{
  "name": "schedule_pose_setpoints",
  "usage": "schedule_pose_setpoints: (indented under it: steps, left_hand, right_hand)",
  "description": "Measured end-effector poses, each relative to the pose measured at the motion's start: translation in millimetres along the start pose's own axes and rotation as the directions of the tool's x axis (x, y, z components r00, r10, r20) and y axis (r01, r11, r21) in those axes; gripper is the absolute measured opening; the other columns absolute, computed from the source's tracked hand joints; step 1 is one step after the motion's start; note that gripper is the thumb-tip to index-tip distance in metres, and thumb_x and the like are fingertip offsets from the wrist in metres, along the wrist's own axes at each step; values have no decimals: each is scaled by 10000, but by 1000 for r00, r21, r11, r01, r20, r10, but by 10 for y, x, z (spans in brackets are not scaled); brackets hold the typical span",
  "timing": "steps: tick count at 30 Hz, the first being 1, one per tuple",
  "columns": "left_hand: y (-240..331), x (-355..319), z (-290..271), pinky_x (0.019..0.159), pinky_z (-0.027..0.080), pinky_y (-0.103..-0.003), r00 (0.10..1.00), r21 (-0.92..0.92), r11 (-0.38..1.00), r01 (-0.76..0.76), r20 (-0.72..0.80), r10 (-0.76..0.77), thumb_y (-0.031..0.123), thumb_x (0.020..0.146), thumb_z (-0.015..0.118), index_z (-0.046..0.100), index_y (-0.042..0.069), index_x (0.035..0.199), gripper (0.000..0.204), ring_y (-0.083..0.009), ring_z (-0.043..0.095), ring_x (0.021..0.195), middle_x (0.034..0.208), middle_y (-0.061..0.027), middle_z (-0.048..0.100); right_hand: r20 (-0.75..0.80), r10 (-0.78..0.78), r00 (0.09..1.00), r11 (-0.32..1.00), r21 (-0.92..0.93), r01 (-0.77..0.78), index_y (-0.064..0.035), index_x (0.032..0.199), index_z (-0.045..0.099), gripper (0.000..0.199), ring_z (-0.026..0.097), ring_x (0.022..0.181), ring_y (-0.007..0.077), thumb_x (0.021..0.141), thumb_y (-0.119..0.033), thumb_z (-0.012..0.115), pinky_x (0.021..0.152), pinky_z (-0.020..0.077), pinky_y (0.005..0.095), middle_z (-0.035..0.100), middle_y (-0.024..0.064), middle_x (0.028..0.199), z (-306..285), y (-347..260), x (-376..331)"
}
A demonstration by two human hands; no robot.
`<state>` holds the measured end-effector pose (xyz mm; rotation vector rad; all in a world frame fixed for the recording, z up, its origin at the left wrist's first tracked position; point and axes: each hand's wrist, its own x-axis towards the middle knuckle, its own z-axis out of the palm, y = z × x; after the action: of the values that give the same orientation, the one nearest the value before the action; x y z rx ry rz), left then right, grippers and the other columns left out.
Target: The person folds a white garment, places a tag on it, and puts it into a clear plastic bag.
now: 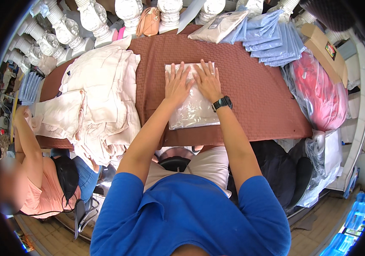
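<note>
On the brown tablecloth (250, 102) in front of me lies a flat, pale folded garment in a clear plastic bag (195, 112). My left hand (178, 85) rests flat on its upper left part, fingers stretched out. Beside it, my right hand (208, 83) lies flat on the upper right part, with a black watch (222, 103) on that wrist. Both palms press on the plastic, and neither hand grips anything. The part of the bag under my hands is hidden.
A big pile of cream garments (101, 85) covers the table's left. Bagged blue garments (276, 40), a bagged beige garment (218, 26), a cardboard box (325, 53) and bagged red fabric (319, 91) sit at right. A tan handbag (149, 21) stands behind. Another person (41, 179) sits at left.
</note>
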<state>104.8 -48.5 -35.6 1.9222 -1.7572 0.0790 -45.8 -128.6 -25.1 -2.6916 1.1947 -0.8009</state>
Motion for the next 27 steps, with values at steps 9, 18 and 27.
schedule_pose_setpoints:
  steps: [9,18,27]
  left_hand:
    - [-79,-110,96,1249,75,-633,998,-38,998,50,42,-48,562,1040,441,364,276,1608,641,-348,85,1597,1729,-101,160]
    - [-440,211,-117,1256,42,-614,941,-519,793,320,275,-200,605,1055,348,407,335,1586,598,-426,32,1587,1730,-86,171]
    - [102,-464,-51,1244,117,-626,995,-30,997,-77,54,79,460,1077,423,386,237,1597,567,-467,121,1563,1717,-81,216]
  right_hand:
    - [24,45,999,999,16,-46,-241,1524,496,500,302,1523,351,1071,-445,441,1233,225,585,373,109,1637,96,20,-102]
    - [140,136,981,730,655,-194,-205,1537,501,479,248,1559,353,1093,-371,436,1250,167,575,358,80,1665,-38,444,45]
    - [46,-41,998,996,-73,44,-258,1563,449,540,249,1540,407,1046,-407,493,1227,199,633,289,80,1687,-226,-228,-708]
